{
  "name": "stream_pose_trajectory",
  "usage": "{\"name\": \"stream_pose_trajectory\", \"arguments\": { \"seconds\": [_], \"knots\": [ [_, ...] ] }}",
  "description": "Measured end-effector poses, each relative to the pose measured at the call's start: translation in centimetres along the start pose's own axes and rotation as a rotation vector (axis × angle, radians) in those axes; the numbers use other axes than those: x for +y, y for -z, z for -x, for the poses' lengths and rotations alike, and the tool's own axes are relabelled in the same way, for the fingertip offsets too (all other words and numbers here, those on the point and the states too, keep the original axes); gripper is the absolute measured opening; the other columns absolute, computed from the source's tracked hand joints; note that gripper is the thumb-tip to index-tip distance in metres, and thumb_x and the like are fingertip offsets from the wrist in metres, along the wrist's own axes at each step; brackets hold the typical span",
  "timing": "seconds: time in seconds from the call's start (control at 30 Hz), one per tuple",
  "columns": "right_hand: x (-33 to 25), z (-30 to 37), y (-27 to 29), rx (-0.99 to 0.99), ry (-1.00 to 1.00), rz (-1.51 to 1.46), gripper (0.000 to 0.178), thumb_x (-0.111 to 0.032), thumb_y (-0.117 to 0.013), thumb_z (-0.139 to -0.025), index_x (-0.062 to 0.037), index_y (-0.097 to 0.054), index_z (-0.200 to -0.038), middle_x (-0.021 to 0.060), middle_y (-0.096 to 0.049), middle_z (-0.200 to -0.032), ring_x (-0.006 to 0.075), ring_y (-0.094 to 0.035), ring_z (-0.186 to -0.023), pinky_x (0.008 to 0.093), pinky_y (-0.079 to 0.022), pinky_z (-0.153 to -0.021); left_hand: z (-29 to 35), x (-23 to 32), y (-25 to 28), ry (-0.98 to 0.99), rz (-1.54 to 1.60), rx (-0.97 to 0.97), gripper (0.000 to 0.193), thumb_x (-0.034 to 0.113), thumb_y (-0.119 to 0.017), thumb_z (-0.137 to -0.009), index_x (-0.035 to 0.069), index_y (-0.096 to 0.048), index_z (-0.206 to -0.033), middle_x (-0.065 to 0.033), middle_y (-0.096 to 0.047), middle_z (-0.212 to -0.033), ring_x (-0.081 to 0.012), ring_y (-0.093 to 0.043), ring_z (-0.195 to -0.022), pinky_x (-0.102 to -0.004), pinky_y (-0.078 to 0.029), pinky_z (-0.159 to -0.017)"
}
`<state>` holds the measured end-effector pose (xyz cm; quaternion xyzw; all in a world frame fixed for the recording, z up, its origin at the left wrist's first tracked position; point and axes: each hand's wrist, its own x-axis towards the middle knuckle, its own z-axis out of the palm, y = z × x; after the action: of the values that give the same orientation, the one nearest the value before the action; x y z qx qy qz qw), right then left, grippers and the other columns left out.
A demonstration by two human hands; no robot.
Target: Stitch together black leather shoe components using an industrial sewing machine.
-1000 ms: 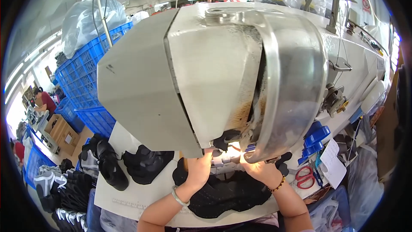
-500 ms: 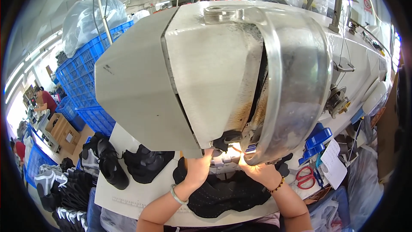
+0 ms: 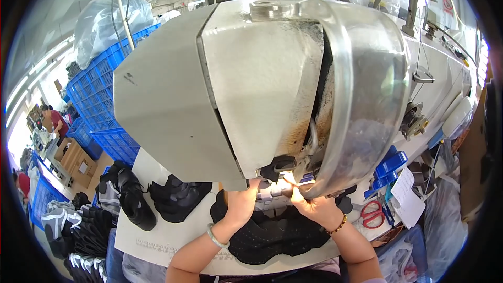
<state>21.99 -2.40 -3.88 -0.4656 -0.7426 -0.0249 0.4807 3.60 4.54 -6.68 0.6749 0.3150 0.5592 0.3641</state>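
Note:
A large pale sewing machine (image 3: pixel 262 94) with a clear curved plastic guard (image 3: pixel 367 99) fills the middle of the view. My left hand (image 3: pixel 242 205) reaches under the left side of its head, the fingertips hidden behind the casing. Close to the lit needle area, my right hand (image 3: pixel 316 209) has its thumb and finger drawn together; what lies between them is too small to make out. Black stitched shoe-upper pieces (image 3: pixel 277 236) are spread on the white table (image 3: pixel 209 259) below both hands.
On the left of the table are a black shoe (image 3: pixel 135 199) and another black upper (image 3: pixel 179 198). Red-handled scissors (image 3: pixel 372 214), a paper sheet (image 3: pixel 407 197) and blue holders (image 3: pixel 389 167) lie right. Blue crates (image 3: pixel 105 94) and stacked uppers (image 3: pixel 89 236) stand left; a person (image 3: pixel 56 120) works beyond.
The view has shifted slightly against the machine. My right thumb and finger have moved a little beside the lit needle area; my left hand stays nearly in place.

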Motion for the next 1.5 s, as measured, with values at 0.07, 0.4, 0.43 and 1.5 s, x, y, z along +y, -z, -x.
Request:
{"name": "stream_pose_trajectory", "arguments": {
  "seconds": [0.07, 0.4, 0.43, 1.5],
  "knots": [
    [0.0, 0.0, 0.0, -0.048, -0.049, -0.085, 0.024, -0.014, -0.058, -0.086, -0.0029, -0.067, -0.106, 0.0097, -0.068, -0.089, 0.0177, -0.063, -0.071, 0.0293, -0.05, -0.067, -0.2, 0.6, -0.2, 0.044, 0.125, 0.036, 0.007, 0.0, -0.057, -0.081, -0.006, -0.061, -0.083, -0.0081, -0.062, -0.074, -0.0169, -0.057, -0.066, -0.0308, -0.045, -0.063],
    [0.5, -0.3, 0.2, -0.103, 0.006, -0.118, 0.015, -0.013, -0.06, -0.085, -0.002, -0.063, -0.095, 0.0096, -0.067, -0.092, 0.0221, -0.063, -0.076, 0.0323, -0.05, -0.069, -0.6, 2.8, -1.5, 0.238, 0.405, 0.192, 0.008, 0.001, -0.056, -0.079, -0.005, -0.06, -0.075, -0.0023, -0.059, -0.071, -0.0108, -0.054, -0.065, -0.0271, -0.043, -0.059],
    [0.2, -0.6, 0.3, -0.055, 0.037, -0.109, 0.014, -0.012, -0.061, -0.084, -0.0017, -0.062, -0.093, 0.0097, -0.067, -0.092, 0.022, -0.063, -0.077, 0.0327, -0.05, -0.069, -0.6, 2.6, -1.7, 0.24, 0.437, 0.245, 0.008, 0.001, -0.057, -0.079, -0.005, -0.06, -0.074, -0.0019, -0.059, -0.071, -0.0106, -0.054, -0.065, -0.0273, -0.043, -0.059],
    [0.2, 0.3, 0.2, 0.171, 0.01, -0.009, 0.023, -0.007, -0.065, -0.072, -0.0013, -0.06, -0.093, 0.0134, -0.059, -0.085, 0.0296, -0.057, -0.075, 0.0357, -0.048, -0.07, -0.6, 4.2, -1.0, 0.163, 0.327, 0.127, 0.014, 0.006, -0.056, -0.085, -0.003, -0.062, -0.076, 0.0039, -0.054, -0.065, -0.0043, -0.044, -0.057, -0.0236, -0.033, -0.051]
  ]
}}
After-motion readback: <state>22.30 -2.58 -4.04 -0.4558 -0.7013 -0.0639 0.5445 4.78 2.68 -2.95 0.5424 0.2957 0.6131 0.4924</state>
